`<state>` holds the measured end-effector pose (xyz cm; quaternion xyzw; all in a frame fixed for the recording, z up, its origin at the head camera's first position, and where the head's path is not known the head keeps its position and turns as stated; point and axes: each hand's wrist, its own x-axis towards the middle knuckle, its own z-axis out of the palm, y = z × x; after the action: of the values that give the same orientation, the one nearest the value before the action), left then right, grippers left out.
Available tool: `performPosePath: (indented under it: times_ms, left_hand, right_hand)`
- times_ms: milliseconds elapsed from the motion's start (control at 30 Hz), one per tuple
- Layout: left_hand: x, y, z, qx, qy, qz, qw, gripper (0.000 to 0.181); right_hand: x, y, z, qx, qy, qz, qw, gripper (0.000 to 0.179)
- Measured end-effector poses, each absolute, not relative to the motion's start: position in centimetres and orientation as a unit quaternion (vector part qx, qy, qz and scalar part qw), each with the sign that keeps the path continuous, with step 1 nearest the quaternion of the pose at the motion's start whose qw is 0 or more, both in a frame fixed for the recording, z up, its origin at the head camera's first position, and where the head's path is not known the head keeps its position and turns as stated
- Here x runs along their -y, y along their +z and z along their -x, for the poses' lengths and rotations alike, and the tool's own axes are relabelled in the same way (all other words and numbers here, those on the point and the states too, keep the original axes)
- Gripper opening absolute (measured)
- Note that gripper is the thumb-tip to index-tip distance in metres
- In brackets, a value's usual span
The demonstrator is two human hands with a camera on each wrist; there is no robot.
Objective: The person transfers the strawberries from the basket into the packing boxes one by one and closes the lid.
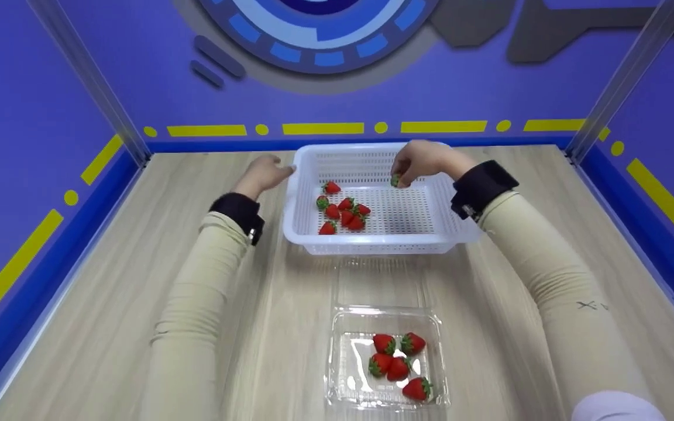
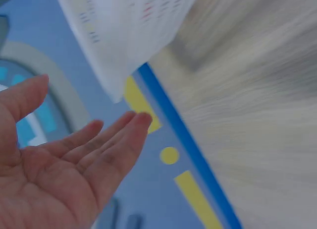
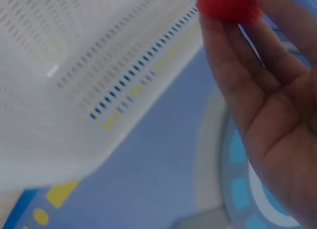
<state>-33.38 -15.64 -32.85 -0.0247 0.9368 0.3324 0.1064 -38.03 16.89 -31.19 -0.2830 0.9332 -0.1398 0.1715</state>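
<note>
My right hand point(image 1: 422, 161) pinches a strawberry point(image 3: 230, 6) between thumb and fingertips, over the right half of a white perforated basket point(image 1: 372, 238). In the head view only the green top of that strawberry shows past the fingers. Several red strawberries point(image 1: 347, 218) lie in the basket's left half. My left hand point(image 1: 265, 174) is beside the basket's left rim with its fingers extended and nothing held; in the left wrist view its palm faces up, near the basket wall. Closer to me, a clear plastic box point(image 1: 346, 403) holds several more strawberries point(image 1: 398, 368).
The box's clear lid point(image 1: 366, 280) lies folded back toward the basket on the wooden table point(image 1: 114, 304). Blue panels point(image 1: 325, 105) with yellow marks stand behind the basket and along both sides. Metal posts point(image 1: 629, 82) rise at the back corners.
</note>
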Motion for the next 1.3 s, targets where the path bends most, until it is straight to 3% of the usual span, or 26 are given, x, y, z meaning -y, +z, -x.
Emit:
performPosePath:
  times_ms: [167, 333, 500, 700, 833, 1300]
  left_hand:
    - [15.8, -28.4, 31.6, -0.928, 0.371, -0.026, 0.032, 0.061]
    - [15.7, -25.8, 26.8, -0.914, 0.400, -0.069, -0.017, 0.047]
    - [15.8, -25.6, 22.1, -0.903, 0.419, -0.094, 0.014, 0.038]
    - [15.3, -28.3, 18.0, -0.897, 0.418, -0.126, 0.072, 0.035]
    - [14.6, -30.6, 16.2, -0.893, 0.412, -0.149, 0.104, 0.035]
    - [12.6, -38.3, 13.9, -0.853, 0.435, -0.131, 0.257, 0.039]
  right_hand:
    - [-18.6, -28.1, 35.6, -0.934, -0.183, 0.296, 0.082, 0.027]
    - [-20.4, -26.2, 31.7, -0.922, -0.200, 0.333, -0.009, 0.024]
    - [-21.9, -26.0, 27.8, -0.899, -0.186, 0.390, -0.065, 0.024]
    - [-22.6, -28.6, 23.7, -0.855, -0.193, 0.472, -0.098, 0.028]
    - [-22.7, -30.5, 21.0, -0.835, -0.199, 0.506, -0.087, 0.029]
    - [-20.6, -36.8, 13.8, -0.810, -0.141, 0.567, 0.047, 0.024]
